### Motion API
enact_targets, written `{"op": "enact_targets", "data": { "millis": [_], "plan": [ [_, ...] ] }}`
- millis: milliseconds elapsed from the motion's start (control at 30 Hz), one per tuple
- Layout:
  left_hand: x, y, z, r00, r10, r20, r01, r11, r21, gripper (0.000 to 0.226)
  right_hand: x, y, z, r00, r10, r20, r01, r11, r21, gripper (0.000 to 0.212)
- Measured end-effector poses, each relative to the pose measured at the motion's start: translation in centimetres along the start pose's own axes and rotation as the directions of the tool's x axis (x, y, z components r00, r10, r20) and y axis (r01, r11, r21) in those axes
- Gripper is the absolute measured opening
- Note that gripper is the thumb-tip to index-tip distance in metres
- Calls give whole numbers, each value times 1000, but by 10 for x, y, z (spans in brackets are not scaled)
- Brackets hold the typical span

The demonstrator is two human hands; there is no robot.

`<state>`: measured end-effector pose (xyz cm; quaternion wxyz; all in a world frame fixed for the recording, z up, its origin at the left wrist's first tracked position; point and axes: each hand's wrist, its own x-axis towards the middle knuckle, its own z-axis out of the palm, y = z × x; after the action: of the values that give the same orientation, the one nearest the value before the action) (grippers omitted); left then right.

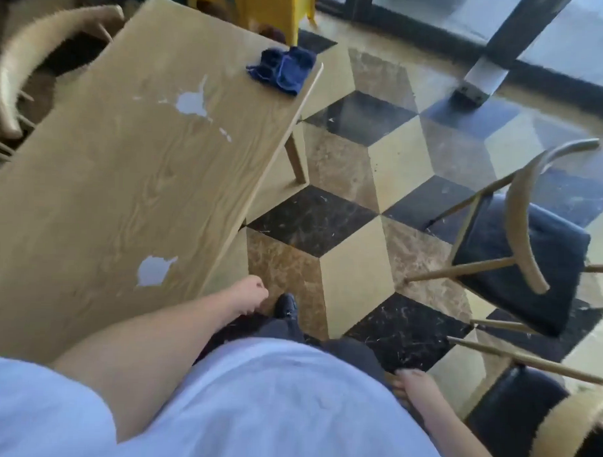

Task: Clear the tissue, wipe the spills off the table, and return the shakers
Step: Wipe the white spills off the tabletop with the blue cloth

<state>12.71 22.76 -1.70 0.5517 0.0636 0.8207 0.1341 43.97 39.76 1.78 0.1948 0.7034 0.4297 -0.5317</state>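
A long wooden table [89, 193] runs from the near left to the far middle. Two pale spills lie on it: one far spill [192, 103] with small splashes around it, one near spill [152, 271] by the front edge. A crumpled dark blue cloth [282, 69] rests at the table's far right corner. My left hand [248, 296] hangs just past the table's near right edge, fingers curled loosely, holding nothing I can see. My right hand [412, 384] hangs by my hip, fingers together and empty. No tissue or shakers are in view.
A dark-seated wooden chair [524, 256] stands to the right on the cube-patterned tile floor [364, 155], another chair [539, 414] at the near right. A chair back [29, 65] sits at the table's far left. A yellow object [266, 8] and a metal post [486, 70] stand beyond.
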Motion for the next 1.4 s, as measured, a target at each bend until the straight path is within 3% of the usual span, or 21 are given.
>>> {"op": "enact_targets", "data": {
  "millis": [67,133,200,333,400,533,633,767,867,933,1067,1133,1233,1300,1333,1400],
  "plan": [
    [10,23,-9,999,8,-40,-11,997,-70,14,8,-27,-2,997,-31,-72,31,1000,-1,15],
    [27,45,-20,998,10,-69,-18,992,-121,15,20,-74,0,986,-162,-40,164,986,35,15],
    [34,56,-27,999,2,-47,-9,990,-138,19,32,-111,3,980,-193,47,194,981,-14,16],
    [45,54,-20,991,-118,-63,103,974,-200,18,86,-161,-6,946,-246,212,305,899,-316,13],
    [50,51,-16,972,-216,-96,188,952,-240,21,101,-212,-23,934,-257,246,329,890,-316,15],
    [66,39,4,910,-391,-141,342,897,-279,33,128,-305,-74,951,-233,203,290,902,-320,16],
    [61,70,0,866,-457,-204,345,841,-418,26,153,-359,-119,966,-223,131,258,872,-416,15],
    [54,103,-15,853,-468,-232,307,809,-501,17,187,-401,-164,995,-100,15,93,852,-516,19],
    [60,112,-22,855,-487,-177,338,783,-522,18,197,-432,-156,995,-98,-1,84,857,-509,27],
    [67,113,-29,849,-507,-147,364,764,-533,17,190,-452,-132,995,-97,-10,75,830,-553,21],
    [97,116,-69,869,-491,-60,369,725,-582,14,169,-475,-63,989,-96,110,144,776,-614,17],
    [118,117,-94,879,-474,-53,358,729,-584,14,146,-486,-16,967,-130,219,249,661,-708,16],
    [138,132,-133,897,-439,-48,329,737,-591,20,126,-515,49,886,-245,394,460,359,-812,28],
    [145,139,-161,905,-425,25,359,728,-584,25,117,-545,88,809,-292,510,570,180,-801,23],
    [146,140,-172,907,-416,70,381,739,-555,25,110,-560,104,785,-289,548,598,123,-792,20],
    [145,142,-186,923,-363,129,374,764,-526,23,90,-586,128,774,-287,565,623,183,-761,18]
  ]
}}
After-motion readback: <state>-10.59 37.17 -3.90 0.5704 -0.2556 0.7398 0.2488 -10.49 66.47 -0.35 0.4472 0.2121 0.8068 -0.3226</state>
